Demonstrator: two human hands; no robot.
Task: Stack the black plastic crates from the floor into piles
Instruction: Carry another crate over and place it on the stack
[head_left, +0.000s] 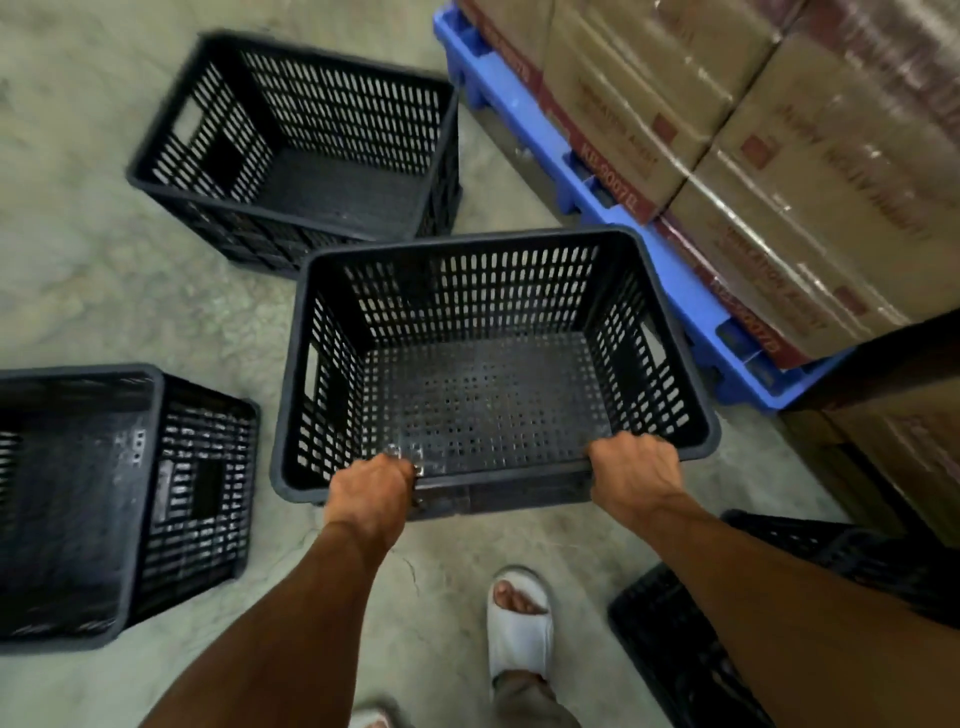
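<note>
Both hands gripped the near rim of an upright black crate (493, 364): the left hand (371, 496) and right hand (636, 475) each had fingers curled tight over the edge. Its slotted walls and perforated floor were empty. It sat between a second upright crate (301, 150), a crate on its side (119, 499), and a blue pallet (524, 119) of wrapped cartons (779, 156), over concrete floor (104, 291).
</note>
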